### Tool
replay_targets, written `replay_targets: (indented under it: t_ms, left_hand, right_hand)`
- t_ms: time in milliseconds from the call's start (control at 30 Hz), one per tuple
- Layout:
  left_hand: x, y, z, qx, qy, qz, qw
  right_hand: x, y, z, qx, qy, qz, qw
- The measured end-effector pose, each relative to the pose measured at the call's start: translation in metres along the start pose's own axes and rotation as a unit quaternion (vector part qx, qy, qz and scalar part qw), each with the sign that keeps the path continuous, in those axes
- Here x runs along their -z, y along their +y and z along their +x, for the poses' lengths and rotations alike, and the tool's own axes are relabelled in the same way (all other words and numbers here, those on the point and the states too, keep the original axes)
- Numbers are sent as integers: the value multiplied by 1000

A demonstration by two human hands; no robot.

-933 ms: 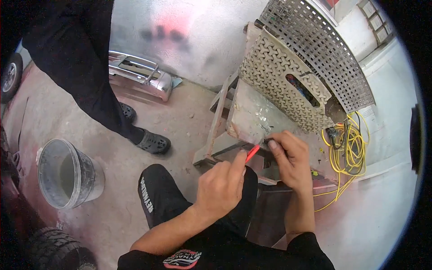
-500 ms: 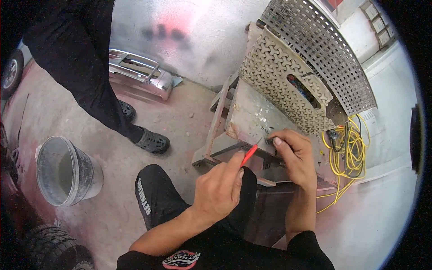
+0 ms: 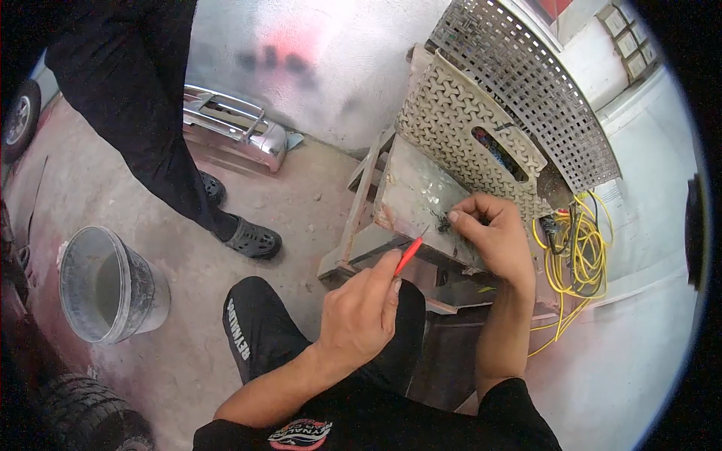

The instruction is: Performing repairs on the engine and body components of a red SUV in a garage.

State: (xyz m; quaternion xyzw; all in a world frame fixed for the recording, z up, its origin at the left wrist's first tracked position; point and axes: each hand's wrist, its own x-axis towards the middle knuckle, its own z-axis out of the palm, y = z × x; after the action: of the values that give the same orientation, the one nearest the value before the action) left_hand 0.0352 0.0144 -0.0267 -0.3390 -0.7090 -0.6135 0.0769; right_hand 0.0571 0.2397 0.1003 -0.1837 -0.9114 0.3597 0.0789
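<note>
My left hand (image 3: 357, 308) is closed round a red-handled tool (image 3: 408, 258) with a thin tip pointing up and right. Just right of that tip, my right hand (image 3: 489, 239) pinches a small dark piece (image 3: 445, 224), too small to name, over the worn, dusty board (image 3: 410, 210) on a low wooden frame (image 3: 344, 252). A few small dark bits and pale flecks lie on the board. Along its back edge leans a beige perforated plastic panel (image 3: 440, 105) with a slot handle, and behind that a curved grey perforated sheet (image 3: 519, 52).
A coiled yellow cable (image 3: 571, 286) hangs at the right. Another person's dark-trousered leg (image 3: 150, 150) and clog (image 3: 256, 240) stand at upper left, near a chrome bumper (image 3: 267, 150) by the wall. A bucket (image 3: 154, 312) of cloudy liquid and tyres (image 3: 83, 410) are at the left.
My right hand has risen a little over the board with the dark piece. My left hand and the red tool have shifted slightly left and down.
</note>
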Motion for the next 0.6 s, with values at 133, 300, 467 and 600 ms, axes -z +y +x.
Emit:
replay_targets:
  t_ms: [133,300,467,600]
  left_hand:
    - [2,-2,-1,-2,8,0,1000]
    - [4,-1,1,6,-1,0,1000]
    - [3,0,1,13,0,3,1000]
    - [2,2,2,6,0,22,1000]
  right_hand:
    - [-11,9,-19,82,70,20,994]
    - [-21,7,-34,83,103,-6,991]
    - [-29,9,-32,126,133,-31,983]
    - [-41,3,-39,143,157,-31,977]
